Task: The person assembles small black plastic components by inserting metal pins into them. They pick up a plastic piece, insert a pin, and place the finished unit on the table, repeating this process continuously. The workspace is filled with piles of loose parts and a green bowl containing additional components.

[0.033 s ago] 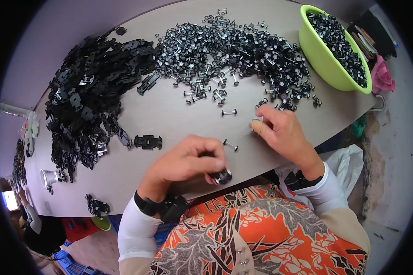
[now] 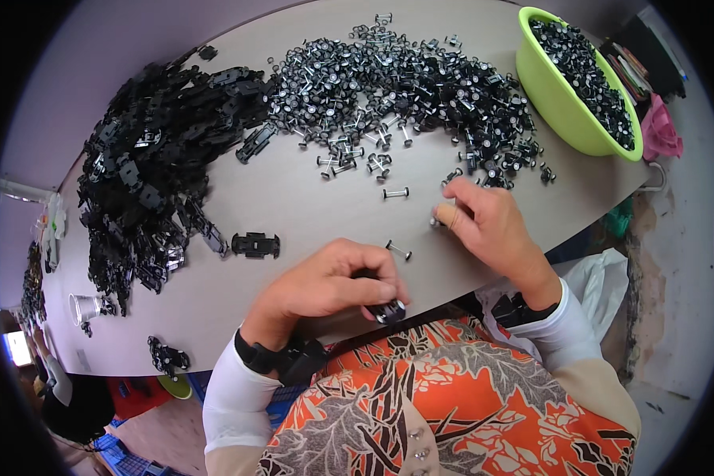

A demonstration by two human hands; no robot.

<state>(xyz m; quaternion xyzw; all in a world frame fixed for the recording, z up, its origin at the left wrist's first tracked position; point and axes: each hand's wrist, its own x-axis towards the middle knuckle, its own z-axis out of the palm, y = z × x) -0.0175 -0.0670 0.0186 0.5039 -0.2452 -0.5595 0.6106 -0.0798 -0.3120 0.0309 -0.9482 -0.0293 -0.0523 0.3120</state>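
Note:
My left hand (image 2: 337, 278) is closed around a black toy-car chassis (image 2: 389, 312) near the table's front edge. A wheel shows at its lower end; the fingers hide most of the rest. My right hand (image 2: 484, 218) is curled, with a wheel axle (image 2: 435, 223) at the thumb tip, mostly covered. Just beyond its index finger lies another pair of wheels (image 2: 452, 176). Between my hands, a loose axle with black wheels (image 2: 399, 251) rests on the table, and one more axle (image 2: 396, 193) lies farther back. A single flat chassis (image 2: 255, 245) sits left of my left hand.
A big heap of black chassis (image 2: 151, 159) covers the table's left side. Wheel axles (image 2: 389, 79) are piled along the back. A lime-green basin (image 2: 531, 87) full of wheels stands back right. A clear cup (image 2: 84, 309) and an assembled chassis (image 2: 166, 357) lie front left.
My left hand has shifted slightly to the right and down with the chassis, which has tilted a little. My right hand stays almost in place.

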